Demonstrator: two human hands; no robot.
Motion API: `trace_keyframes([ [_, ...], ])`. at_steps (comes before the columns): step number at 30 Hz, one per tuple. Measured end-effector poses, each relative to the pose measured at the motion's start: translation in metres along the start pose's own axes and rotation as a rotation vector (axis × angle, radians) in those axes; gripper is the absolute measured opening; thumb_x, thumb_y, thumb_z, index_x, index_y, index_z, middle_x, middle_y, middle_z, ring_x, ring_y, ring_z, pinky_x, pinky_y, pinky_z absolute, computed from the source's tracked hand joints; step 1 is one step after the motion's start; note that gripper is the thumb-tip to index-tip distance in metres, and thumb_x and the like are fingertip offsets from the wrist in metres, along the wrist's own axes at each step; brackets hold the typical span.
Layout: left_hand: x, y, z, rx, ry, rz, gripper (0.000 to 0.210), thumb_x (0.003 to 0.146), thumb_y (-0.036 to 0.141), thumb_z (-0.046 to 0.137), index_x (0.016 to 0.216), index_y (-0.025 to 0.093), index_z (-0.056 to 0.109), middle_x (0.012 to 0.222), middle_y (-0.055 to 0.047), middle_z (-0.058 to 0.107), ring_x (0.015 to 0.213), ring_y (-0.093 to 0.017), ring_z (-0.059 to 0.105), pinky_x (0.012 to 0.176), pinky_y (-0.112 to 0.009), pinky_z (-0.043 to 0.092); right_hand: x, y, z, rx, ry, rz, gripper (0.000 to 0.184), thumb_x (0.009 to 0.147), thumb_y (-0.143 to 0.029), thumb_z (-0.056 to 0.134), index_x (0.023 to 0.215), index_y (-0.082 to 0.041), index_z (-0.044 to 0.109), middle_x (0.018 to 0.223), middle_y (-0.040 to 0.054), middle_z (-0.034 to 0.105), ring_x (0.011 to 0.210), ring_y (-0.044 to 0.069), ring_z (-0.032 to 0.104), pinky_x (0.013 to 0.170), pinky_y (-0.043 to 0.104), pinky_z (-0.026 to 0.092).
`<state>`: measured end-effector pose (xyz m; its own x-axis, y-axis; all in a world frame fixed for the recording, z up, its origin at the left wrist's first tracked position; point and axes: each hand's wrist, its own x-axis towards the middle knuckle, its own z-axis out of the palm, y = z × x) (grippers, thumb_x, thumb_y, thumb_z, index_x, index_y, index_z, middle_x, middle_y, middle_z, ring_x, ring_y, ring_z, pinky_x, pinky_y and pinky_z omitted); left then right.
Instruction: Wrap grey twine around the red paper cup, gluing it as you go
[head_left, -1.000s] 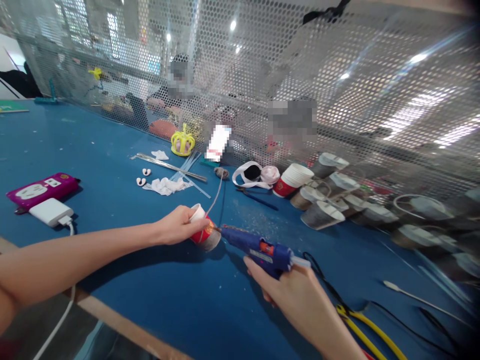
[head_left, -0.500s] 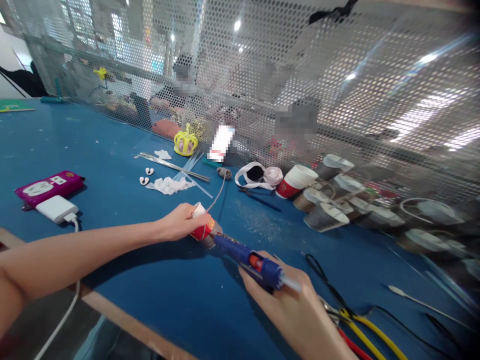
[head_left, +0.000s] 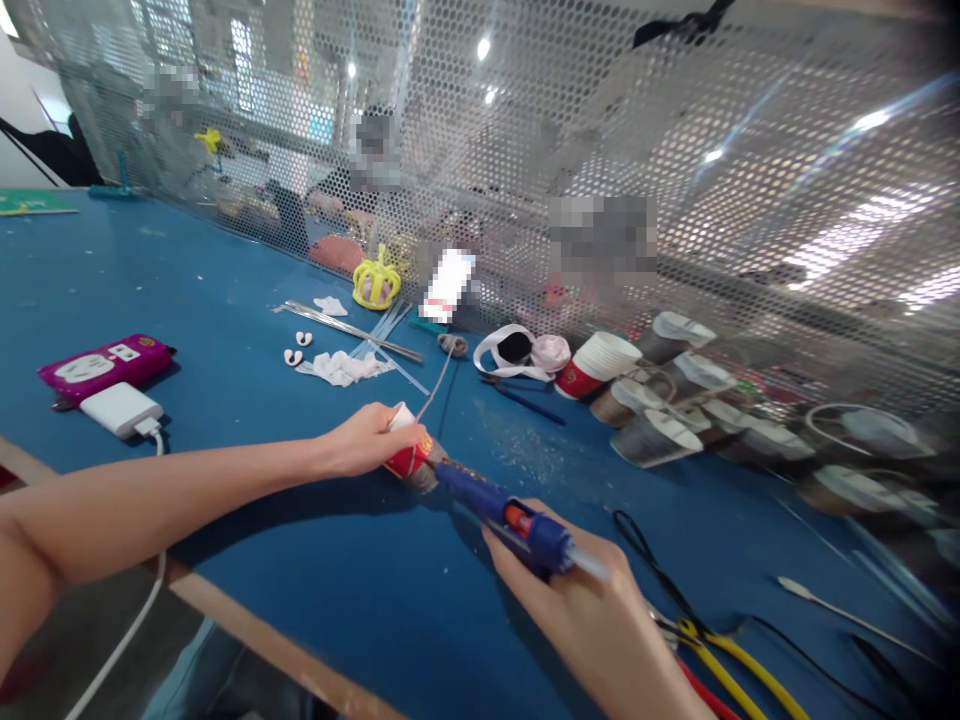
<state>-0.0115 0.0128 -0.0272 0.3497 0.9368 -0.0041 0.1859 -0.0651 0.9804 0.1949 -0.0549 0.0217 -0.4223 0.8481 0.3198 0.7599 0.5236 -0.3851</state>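
My left hand (head_left: 373, 438) is closed around a red and white paper cup (head_left: 405, 462) that lies tilted on its side, its base end wrapped in greyish cord. From the cup a thin cord (head_left: 439, 382) runs up to a small grey ball of cord (head_left: 452, 346) on the table. My right hand (head_left: 570, 590) grips a blue glue gun (head_left: 487, 505), with a clear glue stick jutting from its back. The gun's nozzle meets the cup's side at the cord's edge; whether it touches is too small to tell.
Stacked paper cups (head_left: 600, 362) and several cord-wrapped cups (head_left: 656, 437) stand at right. Yellow- and red-handled pliers (head_left: 739, 660) and a black cable lie near my right hand. A purple power strip (head_left: 112, 365) sits left. Behind the table (head_left: 247, 560) rises a perforated metal screen (head_left: 480, 150).
The whole view has shifted slightly. Both hands keep their grips, with the glue gun's nozzle still at the cup.
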Motion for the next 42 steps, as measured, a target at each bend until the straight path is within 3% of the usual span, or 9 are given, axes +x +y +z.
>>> trace_keyframes([
  [6, -0.002, 0.005, 0.001, 0.011, 0.011, -0.004, 0.032, 0.073, 0.038, 0.046, 0.068, 0.009, 0.058, 0.058, 0.0, 0.053, 0.052, -0.01, 0.045, 0.049, -0.02, 0.035, 0.008, 0.007, 0.001, -0.011, 0.089, 0.074, 0.024, 0.076, -0.033, 0.049, 0.056, -0.02, 0.047, 0.044, -0.0025, 0.047, 0.038, 0.01, 0.04, 0.039, 0.022, 0.033],
  [14, -0.004, 0.002, 0.001, 0.09, 0.027, 0.029, 0.036, 0.076, 0.04, 0.043, 0.068, 0.01, 0.06, 0.057, -0.001, 0.056, 0.051, -0.011, 0.047, 0.047, -0.02, 0.034, 0.013, 0.007, 0.001, 0.011, 0.06, 0.205, 0.031, 0.073, -0.037, 0.046, 0.048, -0.019, 0.051, 0.037, -0.0018, 0.043, 0.033, 0.011, 0.038, 0.036, 0.023, 0.032],
  [20, -0.003, 0.0, 0.001, 0.143, 0.042, 0.047, 0.037, 0.078, 0.041, 0.042, 0.065, 0.01, 0.058, 0.055, 0.0, 0.051, 0.049, -0.009, 0.042, 0.046, -0.019, 0.031, 0.014, 0.01, 0.005, 0.059, -0.005, 0.327, 0.035, 0.071, -0.04, 0.051, 0.043, -0.021, 0.044, 0.033, -0.0012, 0.045, 0.032, 0.012, 0.043, 0.037, 0.024, 0.036],
  [31, -0.005, 0.001, 0.001, 0.191, 0.037, 0.065, 0.039, 0.077, 0.045, 0.04, 0.06, 0.012, 0.05, 0.052, 0.003, 0.039, 0.049, -0.008, 0.033, 0.045, -0.02, 0.028, 0.021, 0.01, 0.004, 0.313, -0.096, 0.536, 0.025, 0.069, -0.04, 0.055, 0.059, -0.017, 0.055, 0.033, -0.0046, 0.045, 0.029, 0.01, 0.043, 0.034, 0.022, 0.036],
  [37, -0.006, 0.0, 0.002, 0.24, 0.044, 0.107, 0.039, 0.078, 0.045, 0.039, 0.057, 0.013, 0.047, 0.052, 0.003, 0.037, 0.049, -0.008, 0.031, 0.045, -0.02, 0.026, 0.03, 0.03, -0.008, 0.518, 0.132, 0.571, 0.019, 0.063, -0.033, 0.063, 0.067, -0.016, 0.054, 0.043, -0.0054, 0.05, 0.038, 0.009, 0.045, 0.039, 0.021, 0.038],
  [40, -0.006, -0.001, 0.002, 0.245, 0.051, 0.107, 0.039, 0.078, 0.045, 0.039, 0.058, 0.013, 0.049, 0.052, 0.003, 0.038, 0.049, -0.009, 0.032, 0.045, -0.02, 0.027, 0.041, 0.052, -0.015, 0.468, 0.245, 0.622, 0.02, 0.063, -0.03, 0.063, 0.074, -0.014, 0.058, 0.061, 0.0003, 0.06, 0.051, 0.01, 0.052, 0.047, 0.022, 0.042],
  [42, -0.006, -0.002, 0.003, 0.238, 0.053, 0.104, 0.039, 0.079, 0.044, 0.039, 0.06, 0.012, 0.052, 0.052, 0.002, 0.041, 0.049, -0.009, 0.035, 0.046, -0.02, 0.028, 0.049, 0.068, -0.017, 0.414, 0.246, 0.672, 0.015, 0.067, -0.028, 0.061, 0.069, -0.014, 0.057, 0.062, 0.0025, 0.061, 0.051, 0.011, 0.052, 0.045, 0.022, 0.041],
])
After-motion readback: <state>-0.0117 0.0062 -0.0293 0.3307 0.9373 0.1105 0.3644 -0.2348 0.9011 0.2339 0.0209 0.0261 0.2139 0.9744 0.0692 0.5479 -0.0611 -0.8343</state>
